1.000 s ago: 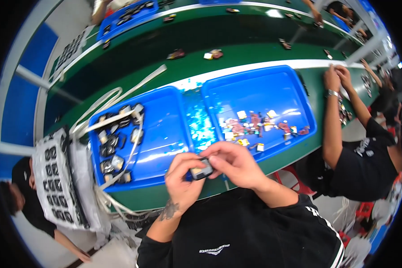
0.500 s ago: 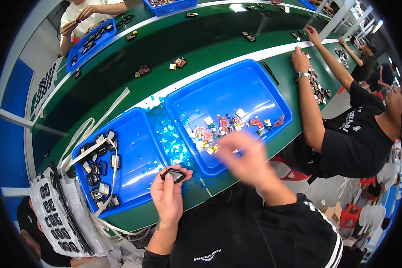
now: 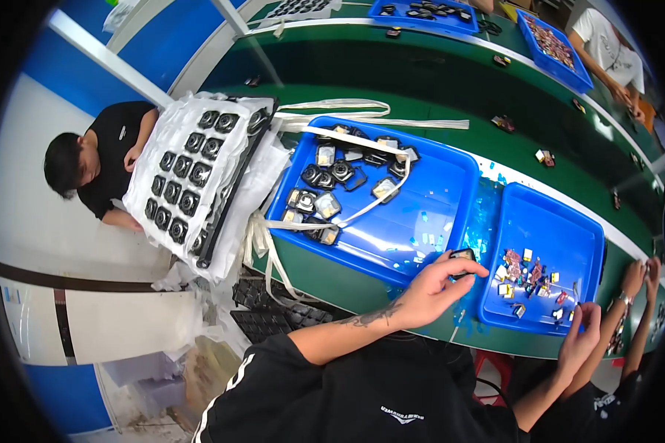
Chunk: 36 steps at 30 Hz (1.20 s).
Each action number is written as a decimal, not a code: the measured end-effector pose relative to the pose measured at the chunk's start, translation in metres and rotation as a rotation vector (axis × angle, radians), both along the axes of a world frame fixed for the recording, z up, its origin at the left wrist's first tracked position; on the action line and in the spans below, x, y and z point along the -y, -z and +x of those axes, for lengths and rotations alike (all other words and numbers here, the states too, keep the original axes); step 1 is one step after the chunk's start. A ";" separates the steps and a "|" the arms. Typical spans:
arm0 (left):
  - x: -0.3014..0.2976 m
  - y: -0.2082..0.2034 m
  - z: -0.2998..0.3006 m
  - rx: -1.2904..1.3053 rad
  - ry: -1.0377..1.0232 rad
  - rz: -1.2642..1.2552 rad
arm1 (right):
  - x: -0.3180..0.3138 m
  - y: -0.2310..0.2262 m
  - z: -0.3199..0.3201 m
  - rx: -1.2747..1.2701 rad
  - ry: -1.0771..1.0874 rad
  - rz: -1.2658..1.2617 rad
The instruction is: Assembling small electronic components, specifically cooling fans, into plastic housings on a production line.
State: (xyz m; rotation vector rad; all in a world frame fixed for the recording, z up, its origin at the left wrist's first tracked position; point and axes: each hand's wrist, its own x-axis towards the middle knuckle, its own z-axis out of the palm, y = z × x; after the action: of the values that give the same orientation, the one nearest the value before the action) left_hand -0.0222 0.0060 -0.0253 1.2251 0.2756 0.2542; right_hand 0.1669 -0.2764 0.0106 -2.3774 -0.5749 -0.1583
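Observation:
My left hand [image 3: 430, 295] is closed around a small black camera-like housing [image 3: 463, 255], pinched between thumb and fingers above the gap between two blue trays. My right hand [image 3: 582, 338] is at the near right edge of the right blue tray [image 3: 493, 295], its fingers bent and raised. Whatever its fingertips hold, if anything, is too small to make out. Inside that tray lies a loose pile of small reddish, white and yellow electronic parts [image 3: 523, 272]. The left blue tray [image 3: 391, 262] contains several black camera-like units [image 3: 341, 171], bunched toward its left side.
White strapping [image 3: 380, 198] loops across the left tray. Blue film scraps [image 3: 482, 214] litter the gap between trays. Left of them stands a stack of white-lined trays of black units [image 3: 188, 166], with a person behind. A co-worker's hands [image 3: 632, 279] work at the right. More parts dot the green bench [image 3: 421, 88].
The view has swung left, so the trays appear farther right. My right hand has moved off the parts pile to the tray's near edge. My left hand still holds the black housing.

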 end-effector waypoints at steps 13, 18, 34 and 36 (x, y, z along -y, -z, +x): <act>0.001 -0.027 -0.001 -0.001 0.054 0.609 | -0.131 -0.040 -0.072 -0.222 -0.715 0.106; -0.002 -0.021 -0.009 0.028 -0.002 0.478 | -0.132 -0.026 -0.075 -0.497 -0.564 0.336; -0.004 -0.009 -0.017 -0.073 -0.157 0.424 | -0.159 -0.014 -0.078 -0.493 -0.593 0.273; -0.003 -0.009 -0.016 -0.039 -0.184 0.457 | -0.160 -0.017 -0.078 -0.324 -0.664 0.188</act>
State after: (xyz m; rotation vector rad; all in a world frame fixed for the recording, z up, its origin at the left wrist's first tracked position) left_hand -0.0380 0.0088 -0.0162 1.6600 0.3781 0.4704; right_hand 0.0884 -0.1164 0.0272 -1.8632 -1.0903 0.4374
